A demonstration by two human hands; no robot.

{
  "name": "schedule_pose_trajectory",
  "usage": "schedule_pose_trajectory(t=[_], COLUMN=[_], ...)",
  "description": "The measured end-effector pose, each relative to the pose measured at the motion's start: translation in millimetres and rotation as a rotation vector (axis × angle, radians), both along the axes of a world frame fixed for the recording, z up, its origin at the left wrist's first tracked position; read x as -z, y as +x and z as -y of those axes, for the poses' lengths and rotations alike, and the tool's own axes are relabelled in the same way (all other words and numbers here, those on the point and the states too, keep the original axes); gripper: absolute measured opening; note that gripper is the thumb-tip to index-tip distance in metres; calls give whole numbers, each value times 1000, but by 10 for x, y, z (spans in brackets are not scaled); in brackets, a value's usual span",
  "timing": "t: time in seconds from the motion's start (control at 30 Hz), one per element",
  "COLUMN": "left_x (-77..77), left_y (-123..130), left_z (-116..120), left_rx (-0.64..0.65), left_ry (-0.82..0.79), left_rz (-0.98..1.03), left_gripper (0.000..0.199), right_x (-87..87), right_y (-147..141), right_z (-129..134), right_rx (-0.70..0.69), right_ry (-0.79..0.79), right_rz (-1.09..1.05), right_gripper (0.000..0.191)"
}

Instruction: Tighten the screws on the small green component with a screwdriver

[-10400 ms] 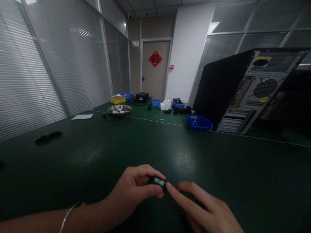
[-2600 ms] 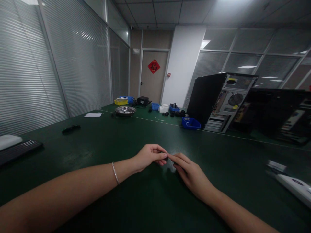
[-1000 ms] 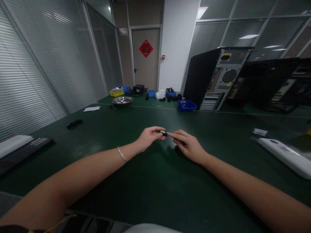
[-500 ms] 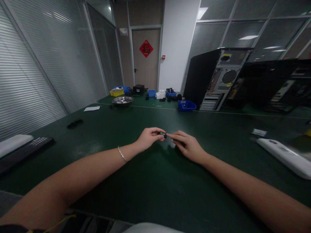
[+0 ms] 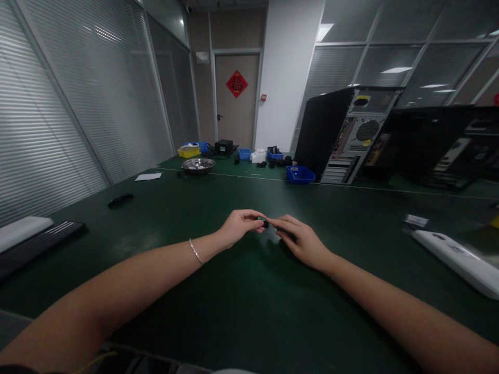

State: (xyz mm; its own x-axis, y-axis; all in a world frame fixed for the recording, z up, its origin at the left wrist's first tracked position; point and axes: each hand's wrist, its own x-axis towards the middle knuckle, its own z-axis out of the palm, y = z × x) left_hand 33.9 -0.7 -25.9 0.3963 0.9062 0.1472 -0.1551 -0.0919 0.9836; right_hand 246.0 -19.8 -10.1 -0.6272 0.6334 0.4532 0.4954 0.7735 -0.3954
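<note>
My left hand (image 5: pixel 242 227) pinches a small green-and-black part (image 5: pixel 263 222) between thumb and fingers, just above the green table (image 5: pixel 249 301). Much of the part is covered by the fingers, and its exact kind is too small to make out. From the other side, the index fingertip of my right hand (image 5: pixel 302 240) reaches to the part's right edge and seems to touch it. The right thumb and the other fingers are apart from the part, with nothing visible between them.
A keyboard (image 5: pixel 41 246) and a dark object (image 5: pixel 120 200) lie left. Behind are a metal bowl (image 5: pixel 198 165), a blue bin (image 5: pixel 300 175) and a computer tower (image 5: pixel 346 135). A long white device (image 5: pixel 460 259) lies right.
The view has tilted up slightly, so the scene sits lower. My left hand keeps its pinch on the part. The right index finger has shifted slightly along the part's edge.
</note>
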Motion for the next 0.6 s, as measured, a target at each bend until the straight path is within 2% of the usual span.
schedule_pose_trajectory(t=[0.17,0.3,0.43,0.53,0.6], left_x=[14,-32,-139,-177,-170], left_y=[-16,-48,-51,-24,-5], left_z=[-47,-47,47,125,156], left_rx=[15,60,153,160,155], left_ry=[1,89,386,616,694], left_rz=[-38,-189,-512,-744,-831], left_gripper=[27,27,27,28,29], right_x=[8,-14,-13,9,21], right_y=[20,26,38,46,47], right_z=[-13,6,5,-18,-29], right_rx=[20,39,39,20,9], right_ry=[-8,-11,-19,-13,-7], right_rz=[-23,-43,-55,-72,-84], right_gripper=[44,43,43,43,43])
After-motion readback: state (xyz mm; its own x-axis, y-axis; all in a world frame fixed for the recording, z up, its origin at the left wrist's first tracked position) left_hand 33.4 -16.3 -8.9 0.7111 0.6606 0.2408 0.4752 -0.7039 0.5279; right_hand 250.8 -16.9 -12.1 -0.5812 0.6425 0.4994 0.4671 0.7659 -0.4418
